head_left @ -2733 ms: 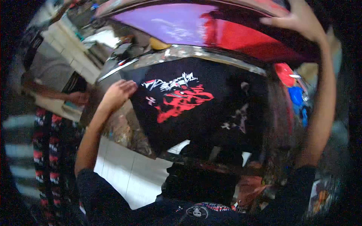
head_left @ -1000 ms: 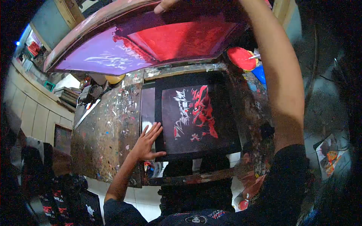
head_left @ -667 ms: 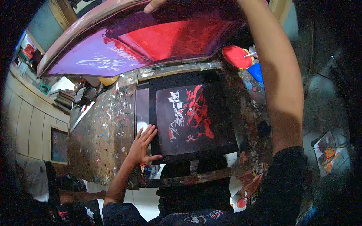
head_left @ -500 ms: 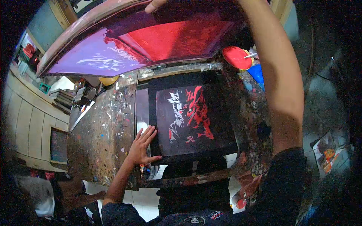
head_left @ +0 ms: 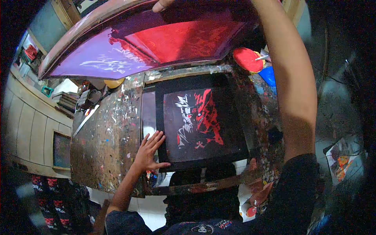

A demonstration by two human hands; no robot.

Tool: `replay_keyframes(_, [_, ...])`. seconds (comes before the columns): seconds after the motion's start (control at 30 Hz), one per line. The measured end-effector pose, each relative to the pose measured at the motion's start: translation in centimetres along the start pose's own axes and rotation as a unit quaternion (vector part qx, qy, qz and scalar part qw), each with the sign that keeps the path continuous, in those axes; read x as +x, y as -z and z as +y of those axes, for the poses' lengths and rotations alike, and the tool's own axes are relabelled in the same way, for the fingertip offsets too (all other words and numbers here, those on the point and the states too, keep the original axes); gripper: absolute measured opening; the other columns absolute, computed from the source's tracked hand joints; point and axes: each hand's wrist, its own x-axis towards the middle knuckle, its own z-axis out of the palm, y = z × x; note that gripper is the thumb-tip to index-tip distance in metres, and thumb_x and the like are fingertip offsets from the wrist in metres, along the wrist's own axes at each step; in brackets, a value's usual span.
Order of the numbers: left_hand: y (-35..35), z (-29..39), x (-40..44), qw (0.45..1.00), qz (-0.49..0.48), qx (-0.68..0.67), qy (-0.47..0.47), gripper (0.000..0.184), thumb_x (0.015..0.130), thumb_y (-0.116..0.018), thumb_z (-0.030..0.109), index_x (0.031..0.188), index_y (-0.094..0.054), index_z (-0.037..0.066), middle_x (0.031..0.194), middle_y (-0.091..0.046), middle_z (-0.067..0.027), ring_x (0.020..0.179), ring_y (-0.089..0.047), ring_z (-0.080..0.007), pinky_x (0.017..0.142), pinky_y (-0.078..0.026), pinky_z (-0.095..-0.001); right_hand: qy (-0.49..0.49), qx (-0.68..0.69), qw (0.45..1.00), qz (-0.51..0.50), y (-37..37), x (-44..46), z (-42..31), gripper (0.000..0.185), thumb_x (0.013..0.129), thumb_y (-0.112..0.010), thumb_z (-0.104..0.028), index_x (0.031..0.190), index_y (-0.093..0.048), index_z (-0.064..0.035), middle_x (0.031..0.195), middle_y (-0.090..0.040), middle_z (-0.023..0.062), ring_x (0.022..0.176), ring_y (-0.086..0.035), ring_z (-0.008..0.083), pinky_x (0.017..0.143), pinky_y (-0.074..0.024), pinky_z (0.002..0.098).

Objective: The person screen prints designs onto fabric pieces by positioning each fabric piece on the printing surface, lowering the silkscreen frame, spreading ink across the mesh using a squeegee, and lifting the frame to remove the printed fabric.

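Note:
A black cloth piece (head_left: 231, 150) lies on the board in front of me, bearing a white and red print (head_left: 199, 117). My left hand (head_left: 150, 152) rests flat at its left edge, fingers spread and thumb out along the near corner. Above it, a screen printing frame (head_left: 49, 62) is tilted up, its purple mesh (head_left: 78, 55) smeared with red ink (head_left: 176, 41). At the frame's upper edge, one digit of my right hand (head_left: 161, 5) shows, hooked over it. The rest of that hand is beyond the top of the view.
A red ink tub (head_left: 247, 60) with a white stick and a blue container (head_left: 268, 76) stand at the right. The worktable (head_left: 105, 145) is paint-spattered. A long pale blade-like strip (head_left: 85, 120) lies at its left. Printed dark pieces (head_left: 51, 199) show at lower left.
Both hands and the raised frame hold nearly still. The view has shifted slightly, and at lower left the dark pieces with red and white prints now show.

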Motion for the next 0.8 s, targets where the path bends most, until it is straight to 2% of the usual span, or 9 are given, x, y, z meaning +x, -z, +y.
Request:
replay_keyframes(0.17, [0.2,0.2,0.1,1.0,0.0,-0.001,0.001,0.117,0.071,-0.077,0.073,0.158,-0.038,0.005,0.166,-0.035,-0.0143,0.155,-0.028,-0.0299,0.127,-0.014,-0.0533,0.023,0.003,1.0,0.013,0.2,-0.3,-0.1,0.126,0.049,-0.084,-0.076,0.129,-0.06,0.018,0.128,-0.064,0.0356,0.117,-0.066,0.0412,0.104,-0.0515,0.0398])
replay_keyframes(0.27, [0.4,0.3,0.1,1.0,-0.003,-0.006,0.002,0.117,0.071,-0.077,0.073,0.157,-0.038,0.004,0.166,-0.034,-0.0146,0.155,-0.028,-0.0299,0.127,-0.014,-0.0533,0.024,0.022,0.999,-0.023,1.1,-0.8,-0.4,0.126,0.049,-0.084,-0.077,0.129,-0.06,0.018,0.128,-0.064,0.0358,0.118,-0.066,0.0416,0.105,-0.0512,0.0398])
replay_keyframes(0.53, [0.4,0.3,0.1,1.0,-0.012,0.01,0.0,0.118,0.073,-0.074,0.075,0.158,-0.036,0.002,0.167,-0.032,-0.016,0.156,-0.026,-0.0297,0.127,-0.013,-0.0529,0.016,0.006,1.0,0.017,0.1,-0.3,0.1,0.126,0.049,-0.084,-0.078,0.129,-0.061,0.0172,0.129,-0.063,0.0359,0.118,-0.066,0.0416,0.105,-0.0512,0.0407])
replay_keyframes(0.8, [0.1,-0.2,0.0,1.0,0.011,-0.011,0.001,0.117,0.074,-0.072,0.075,0.158,-0.035,0.003,0.167,-0.031,-0.0171,0.156,-0.026,-0.033,0.127,-0.015,-0.0528,0.0,0.008,1.0,-0.013,0.1,0.1,0.1,0.13,0.048,-0.084,-0.078,0.132,-0.058,0.0175,0.131,-0.062,0.0366,0.12,-0.065,0.0419,0.105,-0.051,0.0408])
